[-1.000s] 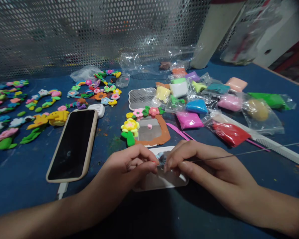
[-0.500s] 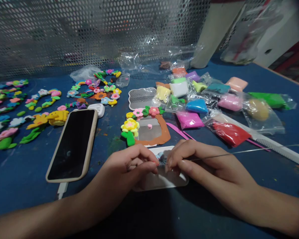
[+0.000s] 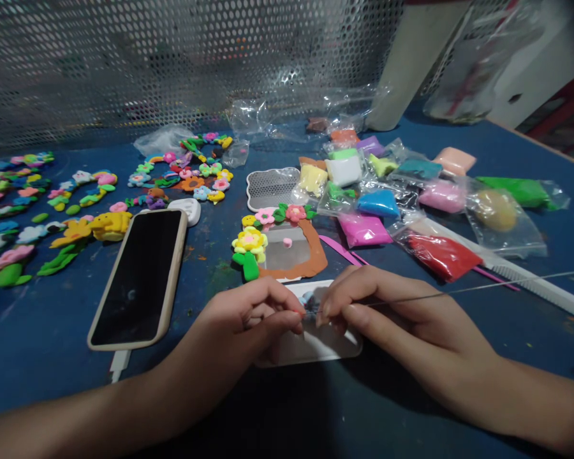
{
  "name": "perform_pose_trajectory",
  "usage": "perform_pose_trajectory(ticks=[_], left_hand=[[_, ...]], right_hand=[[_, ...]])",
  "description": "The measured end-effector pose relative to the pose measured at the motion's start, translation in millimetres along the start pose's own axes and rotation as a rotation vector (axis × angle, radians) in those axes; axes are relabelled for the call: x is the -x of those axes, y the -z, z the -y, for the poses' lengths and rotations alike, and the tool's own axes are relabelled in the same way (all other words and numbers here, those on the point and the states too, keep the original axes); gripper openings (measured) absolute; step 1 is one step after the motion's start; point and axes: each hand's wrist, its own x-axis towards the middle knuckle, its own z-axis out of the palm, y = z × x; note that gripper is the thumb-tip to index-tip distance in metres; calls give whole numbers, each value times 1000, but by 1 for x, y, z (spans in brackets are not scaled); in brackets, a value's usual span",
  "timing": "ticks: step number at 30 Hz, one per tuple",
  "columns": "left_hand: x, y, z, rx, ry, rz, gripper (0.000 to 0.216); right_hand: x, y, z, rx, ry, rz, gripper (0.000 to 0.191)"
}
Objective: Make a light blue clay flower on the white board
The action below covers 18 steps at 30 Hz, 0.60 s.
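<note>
While pinching a thin wire [image 3: 411, 297]: right hand [image 3: 392, 312], thumb and fingertips pressed together near the wire's inner end, wire running out rightward above the table and off the edge of view. Left hand [image 3: 239, 322], fingers curled inward, thumb and fingertips [image 3: 294, 313] closed up right beside the wire tip and a small blue-grey clay piece [image 3: 310, 301]. Actual grip on that piece impossible to tell, fingers partly in the way.

Clay piece between both hands, above a white plastic plate [image 3: 316, 349]. Plate flat on the blue table [image 3: 43, 338], partly under both hands.

Just past the plate: brown clay frame [image 3: 316, 261], yellow clay flower [image 3: 249, 241] at its left edge, pink flowers and green leaves along its top, small pink clay ball [image 3: 287, 243] inside. Behind that, a scalloped mesh piece [image 3: 272, 189].

Left of the hands: black phone in a beige case [image 3: 138, 277], face up, white charger plug [image 3: 119, 364] at its lower end. Farther left and behind: loose rows of colourful clay flowers and figures [image 3: 9, 258].

Right of the frame: heap of clay bags, among them red [image 3: 437, 256], magenta [image 3: 363, 229] and blue [image 3: 377, 203]. Nearby, a pink plastic tool [image 3: 339, 250] and a white comb-edged strip [image 3: 540, 287]. Along the back of the table, a perforated metal sheet [image 3: 124, 57].
</note>
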Motion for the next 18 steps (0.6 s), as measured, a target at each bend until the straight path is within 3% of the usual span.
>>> perform_pose_trajectory(ticks=[18], left_hand=[[1,0,0,-12,-18,-4,15]], right_hand=[[0,0,-1,3,3,-8,14]])
